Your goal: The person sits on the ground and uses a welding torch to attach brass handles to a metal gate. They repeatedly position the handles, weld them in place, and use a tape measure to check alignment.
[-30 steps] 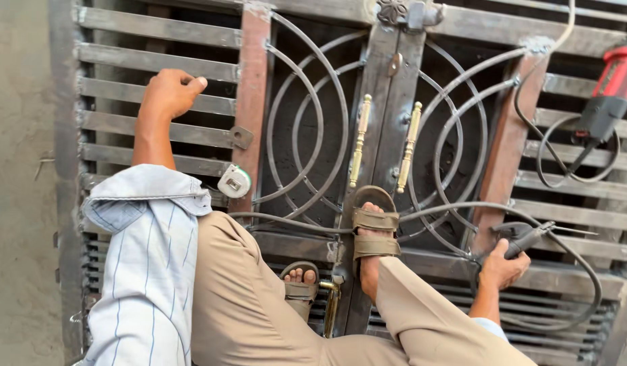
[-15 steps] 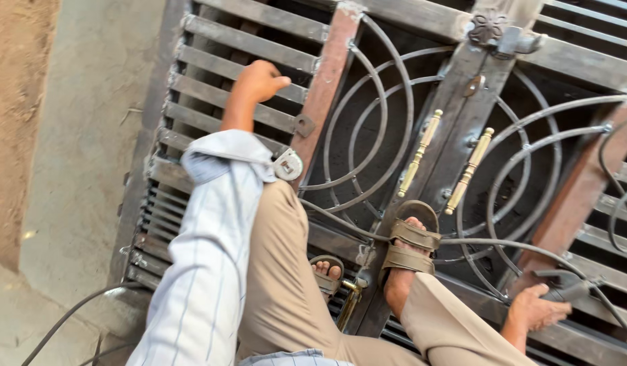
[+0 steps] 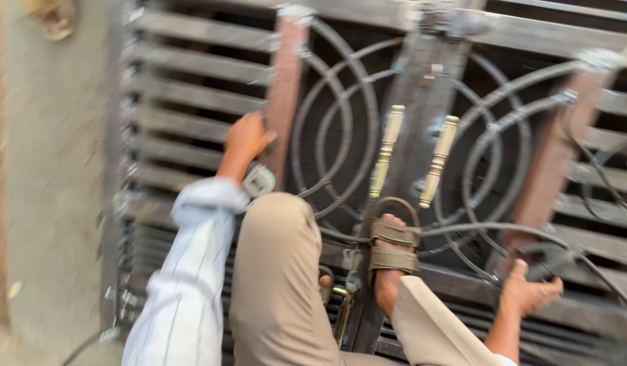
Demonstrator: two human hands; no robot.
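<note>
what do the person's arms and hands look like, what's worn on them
The left hand is bare, with no glove; that arm wears a light shirt sleeve with thin stripes, its cuff pushed up toward the elbow. The right hand is also bare and gloveless, with a sliver of the same light sleeve at the frame's bottom edge. The picture is blurred.

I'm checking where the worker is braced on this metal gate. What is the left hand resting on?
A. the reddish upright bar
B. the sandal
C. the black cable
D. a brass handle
A: the left hand rests against the reddish upright bar of the gate, well left of the brass handles.
</note>
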